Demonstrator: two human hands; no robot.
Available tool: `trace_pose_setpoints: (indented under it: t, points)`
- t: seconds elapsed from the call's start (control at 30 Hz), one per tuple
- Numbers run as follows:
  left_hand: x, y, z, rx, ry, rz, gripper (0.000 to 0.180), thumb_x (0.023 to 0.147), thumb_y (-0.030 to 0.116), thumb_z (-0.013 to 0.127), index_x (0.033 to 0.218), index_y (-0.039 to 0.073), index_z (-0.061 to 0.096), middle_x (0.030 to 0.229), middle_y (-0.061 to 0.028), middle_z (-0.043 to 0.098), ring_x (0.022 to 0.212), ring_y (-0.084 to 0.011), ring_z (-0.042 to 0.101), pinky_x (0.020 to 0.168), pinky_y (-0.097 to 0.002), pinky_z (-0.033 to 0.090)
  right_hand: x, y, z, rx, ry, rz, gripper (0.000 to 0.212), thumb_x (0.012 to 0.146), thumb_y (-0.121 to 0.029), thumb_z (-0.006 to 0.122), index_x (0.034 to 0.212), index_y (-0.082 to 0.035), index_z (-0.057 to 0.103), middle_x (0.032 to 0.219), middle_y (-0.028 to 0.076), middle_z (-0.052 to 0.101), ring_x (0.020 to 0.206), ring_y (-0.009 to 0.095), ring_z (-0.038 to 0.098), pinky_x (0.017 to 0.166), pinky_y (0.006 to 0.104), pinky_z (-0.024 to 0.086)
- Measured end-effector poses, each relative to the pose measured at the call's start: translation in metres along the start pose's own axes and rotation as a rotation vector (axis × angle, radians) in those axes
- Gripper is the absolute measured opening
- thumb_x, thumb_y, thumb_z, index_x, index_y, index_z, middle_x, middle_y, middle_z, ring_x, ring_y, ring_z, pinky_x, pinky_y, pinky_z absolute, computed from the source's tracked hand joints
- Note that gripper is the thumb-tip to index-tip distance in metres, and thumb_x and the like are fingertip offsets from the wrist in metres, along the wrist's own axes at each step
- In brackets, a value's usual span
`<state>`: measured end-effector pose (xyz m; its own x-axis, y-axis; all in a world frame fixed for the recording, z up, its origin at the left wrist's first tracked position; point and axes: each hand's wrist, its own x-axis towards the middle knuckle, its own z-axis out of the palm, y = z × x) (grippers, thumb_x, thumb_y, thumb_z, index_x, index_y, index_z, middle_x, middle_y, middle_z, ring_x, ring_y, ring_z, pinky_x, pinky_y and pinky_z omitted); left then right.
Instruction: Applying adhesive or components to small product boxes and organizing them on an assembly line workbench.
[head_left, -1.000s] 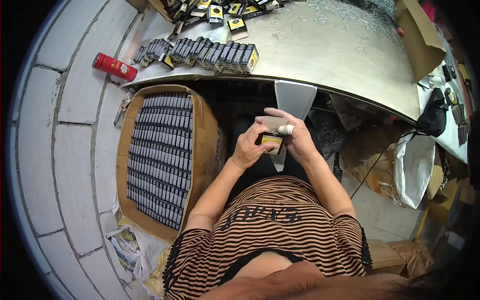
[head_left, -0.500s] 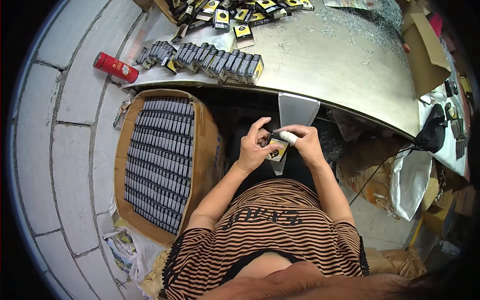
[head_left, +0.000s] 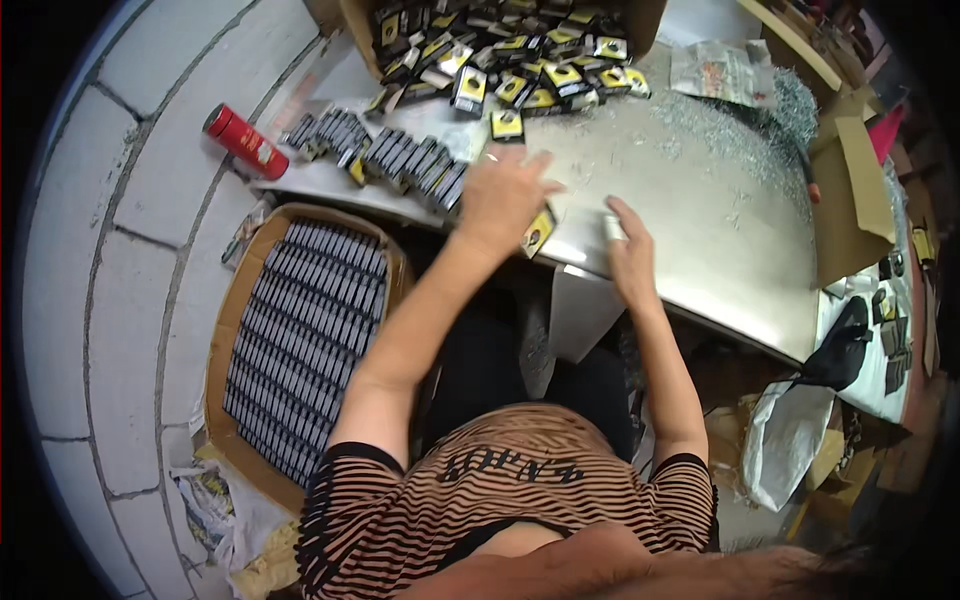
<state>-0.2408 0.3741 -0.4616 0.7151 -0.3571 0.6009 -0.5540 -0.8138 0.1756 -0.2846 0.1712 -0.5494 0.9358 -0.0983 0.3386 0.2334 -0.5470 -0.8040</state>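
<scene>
My left hand point(head_left: 502, 205) reaches over the front edge of the table, slightly blurred, with its fingers spread. Under and beside it a small black-and-yellow box point(head_left: 540, 233) stands at the table edge, at the right end of a row of similar boxes point(head_left: 412, 165). The hand covers part of that row. Just beyond the fingertips lies a single black-and-yellow box point(head_left: 507, 126). My right hand point(head_left: 631, 252) is at the table edge, fingers extended and holding nothing; a white wrap covers one of its digits.
A carton point(head_left: 397, 262) packed with rows of boxes stands left of my legs. Many loose boxes point(head_left: 540, 75) spill from another carton at the back. A red flask point(head_left: 245, 142) lies at the table's left end. Thin clear scraps point(head_left: 735, 125) litter the back right.
Both hands have moved forward from my lap to the table, and the view has shifted with them. The box held between them has left my right hand. My left fingers have spread.
</scene>
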Motion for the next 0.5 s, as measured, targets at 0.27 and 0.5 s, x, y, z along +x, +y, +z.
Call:
trace_pose_setpoints:
  t: [0.27, 0.5]
  points:
    - [0.082, -0.106, 0.097, 0.314, -0.622, 0.115, 0.052, 0.075, 0.005, 0.067, 0.124, 0.016, 0.054, 0.138, -0.0211, 0.043, 0.097, -0.0374, 0.065, 0.084, -0.044, 0.054, 0.139, 0.044, 0.082, -0.674, -0.142, -0.263, 0.045, 0.087, -0.03, 0.055, 0.131, -0.02, 0.056, 0.147, 0.013, 0.042, 0.141, 0.039, 0.027, 0.112, 0.0638, 0.019]
    - [0.101, -0.1, 0.08, -0.498, -0.052, -0.063, 0.035, 0.072, -0.007, 0.053, 0.102, 0.002, 0.068, 0.127, -0.0217, 0.059, 0.114, -0.036, 0.059, 0.099, -0.0346, 0.045, 0.141, 0.09, 0.009, -0.705, -0.162, -0.105, 0.046, 0.093, -0.032, 0.051, 0.138, -0.024, 0.05, 0.151, 0.014, 0.036, 0.139, 0.046, 0.026, 0.114, 0.0542, 0.023]
